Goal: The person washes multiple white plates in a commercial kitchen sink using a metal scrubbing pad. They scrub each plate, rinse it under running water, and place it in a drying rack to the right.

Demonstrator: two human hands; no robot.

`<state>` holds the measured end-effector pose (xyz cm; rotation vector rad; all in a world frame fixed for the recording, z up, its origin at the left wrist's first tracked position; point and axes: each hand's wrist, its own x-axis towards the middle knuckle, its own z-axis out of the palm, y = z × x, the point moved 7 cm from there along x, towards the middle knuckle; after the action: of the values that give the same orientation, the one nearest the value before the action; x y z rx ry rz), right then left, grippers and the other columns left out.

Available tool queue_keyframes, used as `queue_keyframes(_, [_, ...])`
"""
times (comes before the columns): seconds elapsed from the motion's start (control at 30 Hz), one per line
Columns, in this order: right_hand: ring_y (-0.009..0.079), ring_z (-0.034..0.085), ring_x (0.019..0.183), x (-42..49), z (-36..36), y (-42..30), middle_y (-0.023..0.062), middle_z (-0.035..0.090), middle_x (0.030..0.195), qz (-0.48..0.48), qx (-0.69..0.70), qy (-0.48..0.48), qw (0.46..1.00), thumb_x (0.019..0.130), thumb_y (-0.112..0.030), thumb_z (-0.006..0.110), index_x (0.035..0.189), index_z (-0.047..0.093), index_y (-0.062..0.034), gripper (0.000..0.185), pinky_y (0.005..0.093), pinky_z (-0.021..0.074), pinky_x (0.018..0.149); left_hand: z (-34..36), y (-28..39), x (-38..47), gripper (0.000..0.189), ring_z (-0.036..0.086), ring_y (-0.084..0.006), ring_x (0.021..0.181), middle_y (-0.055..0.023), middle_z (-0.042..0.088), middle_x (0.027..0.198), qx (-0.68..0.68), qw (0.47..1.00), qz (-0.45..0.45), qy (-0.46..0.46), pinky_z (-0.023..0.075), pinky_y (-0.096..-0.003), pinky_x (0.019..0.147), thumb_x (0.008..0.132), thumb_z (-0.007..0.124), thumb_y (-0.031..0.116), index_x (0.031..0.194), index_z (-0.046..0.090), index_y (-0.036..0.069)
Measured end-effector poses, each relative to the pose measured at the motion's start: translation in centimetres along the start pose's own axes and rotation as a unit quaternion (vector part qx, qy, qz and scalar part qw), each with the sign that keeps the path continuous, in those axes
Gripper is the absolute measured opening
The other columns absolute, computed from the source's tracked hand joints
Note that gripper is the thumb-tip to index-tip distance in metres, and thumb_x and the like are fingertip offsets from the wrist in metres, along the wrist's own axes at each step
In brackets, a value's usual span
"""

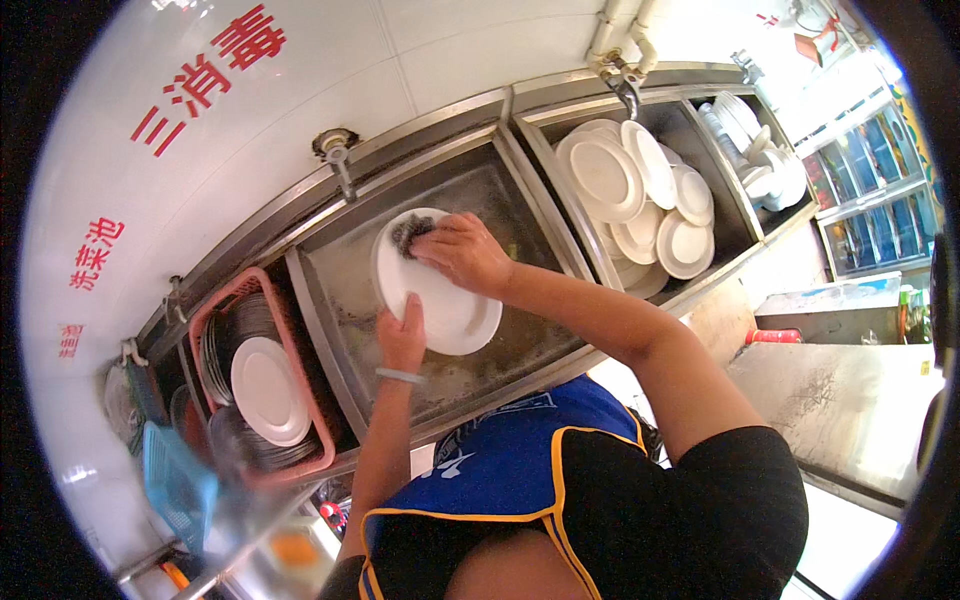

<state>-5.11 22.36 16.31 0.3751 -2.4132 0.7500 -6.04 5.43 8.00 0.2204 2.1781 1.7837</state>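
A white oval plate [450, 307] is tilted over the middle basin of a stainless steel sink [555, 217], which holds murky water. My left hand [403, 334] grips the plate's near left rim, thumb on its upper face. With my right hand [465, 251] I press a dark metal scouring pad [410, 231] against the far part of the plate. A pale band circles my left wrist. The fingertips under the plate are hidden.
White plates [600, 176] are heaped in the right basin, and more dishes [772, 169] fill the one beyond. A pink plastic basket [322, 427] of plates stands left, near a blue basket [176, 480]. Taps [341, 169] project from the wall.
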Motion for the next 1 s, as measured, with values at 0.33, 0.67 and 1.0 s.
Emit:
queue_keyframes(0.33, [0.0184, 0.057, 0.091, 1.3, -0.6, -2.6, -0.0063, 0.069, 0.111, -0.216, -0.065, -0.028, 0.974, 0.074, -0.019, 0.066, 0.101, 0.070, -0.0181, 0.027, 0.0373, 0.0442, 0.079, -1.0, 3.1, 0.7, 0.027, 0.065, -0.0213, 0.078, -0.0144, 0.069, 0.087, -0.022, 0.995, 0.094, 0.017, 0.0493, -0.0354, 0.070, 0.094, 0.059, 0.020, 0.099, 0.065, -0.006])
queue_keyframes(0.67, [0.0218, 0.061, 0.089, -4.3, 1.2, -5.1, 0.0034, 0.069, 0.102, -0.107, 0.053, -0.079, 0.990, 0.071, -0.014, 0.070, 0.106, 0.069, -0.0097, 0.035, 0.0388, 0.0460, 0.077, -3.8, 4.5, 1.8, 0.033, 0.066, -0.0256, 0.077, -0.0186, 0.068, 0.083, 0.091, 0.955, 0.135, 0.249, 0.0502, -0.0386, 0.068, 0.095, 0.058, 0.025, 0.099, 0.067, -0.007])
queue_keyframes(1.0, [0.0172, 0.058, 0.088, -2.0, -1.0, -3.3, -0.0007, 0.068, 0.100, -0.175, -0.020, -0.079, 0.981, 0.065, -0.014, 0.068, 0.098, 0.070, -0.0122, 0.033, 0.0343, 0.0459, 0.075, -3.7, 8.6, 1.5, 0.028, 0.064, -0.0382, 0.075, -0.0221, 0.067, 0.085, 0.077, 0.958, 0.195, 0.198, 0.0492, -0.0460, 0.071, 0.091, 0.063, 0.024, 0.093, 0.069, -0.004])
